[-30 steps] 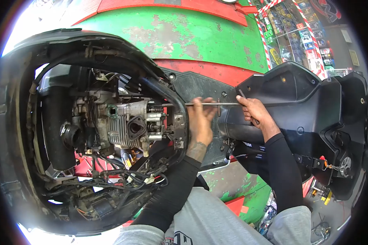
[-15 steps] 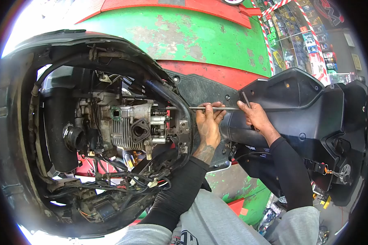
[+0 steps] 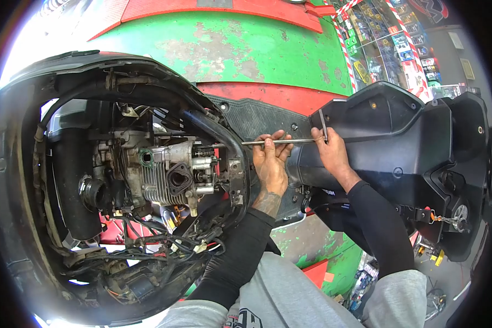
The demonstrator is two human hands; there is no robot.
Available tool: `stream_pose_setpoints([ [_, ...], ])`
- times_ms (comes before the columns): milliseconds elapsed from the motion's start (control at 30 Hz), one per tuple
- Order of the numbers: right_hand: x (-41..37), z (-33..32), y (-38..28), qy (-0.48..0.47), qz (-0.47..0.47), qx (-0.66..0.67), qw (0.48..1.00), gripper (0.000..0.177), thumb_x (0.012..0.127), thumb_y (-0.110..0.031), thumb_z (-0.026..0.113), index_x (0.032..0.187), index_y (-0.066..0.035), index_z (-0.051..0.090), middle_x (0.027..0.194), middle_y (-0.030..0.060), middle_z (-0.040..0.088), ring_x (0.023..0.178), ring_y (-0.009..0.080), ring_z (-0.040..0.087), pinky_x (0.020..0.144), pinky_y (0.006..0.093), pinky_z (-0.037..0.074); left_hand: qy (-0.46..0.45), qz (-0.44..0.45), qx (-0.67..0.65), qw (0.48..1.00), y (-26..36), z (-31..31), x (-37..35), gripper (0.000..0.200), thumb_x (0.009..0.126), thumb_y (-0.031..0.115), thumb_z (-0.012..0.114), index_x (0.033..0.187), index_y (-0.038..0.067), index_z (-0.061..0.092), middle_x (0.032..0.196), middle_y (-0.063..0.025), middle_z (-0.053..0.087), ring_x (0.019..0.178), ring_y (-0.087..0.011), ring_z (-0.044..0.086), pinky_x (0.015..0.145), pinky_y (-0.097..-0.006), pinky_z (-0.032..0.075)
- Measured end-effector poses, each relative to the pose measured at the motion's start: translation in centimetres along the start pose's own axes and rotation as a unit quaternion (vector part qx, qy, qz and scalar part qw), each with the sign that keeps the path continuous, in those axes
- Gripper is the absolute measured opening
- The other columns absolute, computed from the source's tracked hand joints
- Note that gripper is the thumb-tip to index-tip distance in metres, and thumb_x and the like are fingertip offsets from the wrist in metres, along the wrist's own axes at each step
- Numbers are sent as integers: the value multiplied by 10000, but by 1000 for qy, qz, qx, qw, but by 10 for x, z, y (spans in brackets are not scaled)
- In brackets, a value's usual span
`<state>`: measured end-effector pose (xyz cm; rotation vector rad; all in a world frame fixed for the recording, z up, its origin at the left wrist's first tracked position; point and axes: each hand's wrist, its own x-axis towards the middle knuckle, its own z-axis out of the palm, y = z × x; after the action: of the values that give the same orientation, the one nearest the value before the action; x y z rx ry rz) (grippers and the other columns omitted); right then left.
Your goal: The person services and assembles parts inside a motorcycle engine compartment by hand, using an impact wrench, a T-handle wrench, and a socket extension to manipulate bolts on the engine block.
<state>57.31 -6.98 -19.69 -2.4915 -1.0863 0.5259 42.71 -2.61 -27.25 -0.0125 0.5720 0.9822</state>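
Rod (image 3: 300, 141) sits beside the engine (image 3: 159, 174), pointing at it. My left hand (image 3: 271, 167) pinches its middle; my right hand (image 3: 332, 154) holds the cross handle (image 3: 323, 121). I should keep it straight, turning gently.

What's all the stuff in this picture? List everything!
T-bar tool: one, grey, in both hands
Engine: one, silvery, left
Frame: one, black, around engine
Fat pipe: one, black, left
Wires: many, mostly black, lower left
Plastic panels: several, black, right
Floor: one, green-and-red, top and bottom
Packets: many, mixed colours, upper right
Shirt: one, grey, bottom
Sleeves: two, black, arms
Left hand: one, bare, tool's middle
Right hand: one, bare, tool's end
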Motion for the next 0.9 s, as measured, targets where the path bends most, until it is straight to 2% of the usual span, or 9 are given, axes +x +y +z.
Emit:
stream_pose_setpoints([
  [100,7,3,2,-11,48,-8,999,567,893,-544,669,900,13,566,774,162,634,738,228,628,681,366,501,12,3,9,1000,-1,-2,1,130,1057,230,452,1127,121,446,1163,-136,607,1071,-297,651,900,-400,584],
  [200,23,7,1,2,20,-161,987,575,914,-533,636,912,40,586,751,158,640,732,238,638,666,363,496,12,4,25,1000,0,-3,3,118,1057,220,453,1124,123,449,1159,-134,607,1065,-291,653,900,-394,583],
  [267,28,-2,-25,-36,174,93,980,582,911,-518,630,888,63,614,706,151,641,698,246,639,660,370,490,1,7,13,1000,2,1,1,115,1056,219,456,1120,124,448,1153,-132,608,1062,-285,654,898,-393,583],
  [333,23,8,-18,15,150,101,983,582,907,-529,606,815,45,642,673,126,642,656,243,633,660,377,485,11,4,15,1000,0,0,1,121,1054,225,465,1114,121,448,1151,-131,608,1061,-287,654,901,-398,581],
  [400,20,15,-8,48,190,93,976,581,922,-541,586,853,31,652,717,80,629,660,170,604,634,307,474,21,-5,37,999,1,-3,-1,126,1057,226,456,1118,117,441,1161,-133,604,1066,-288,652,905,-404,580],
  [533,21,28,6,117,110,28,987,572,950,-515,536,763,14,647,708,165,653,686,274,650,695,419,490,28,-5,44,999,-3,-3,3,124,1061,224,441,1125,118,436,1179,-135,597,1076,-289,649,910,-408,578],
  [700,11,42,-2,234,12,74,969,341,933,-340,634,868,-7,598,628,94,573,576,236,573,593,387,481,17,3,51,999,-1,-2,1,114,1067,213,416,1141,128,429,1214,-141,581,1105,-291,636,914,-409,578],
  [800,8,48,0,297,-32,105,949,328,942,-326,622,864,-10,584,646,95,577,568,230,562,589,393,475,14,6,52,999,0,1,0,113,1069,204,406,1144,124,431,1218,-141,580,1109,-292,635,917,-411,578],
  [900,11,48,-1,282,-19,111,953,324,964,-307,595,854,-3,564,662,101,579,573,226,575,586,402,470,16,3,57,998,2,0,-1,114,1070,197,400,1145,118,433,1215,-141,580,1109,-293,634,919,-414,576],
])
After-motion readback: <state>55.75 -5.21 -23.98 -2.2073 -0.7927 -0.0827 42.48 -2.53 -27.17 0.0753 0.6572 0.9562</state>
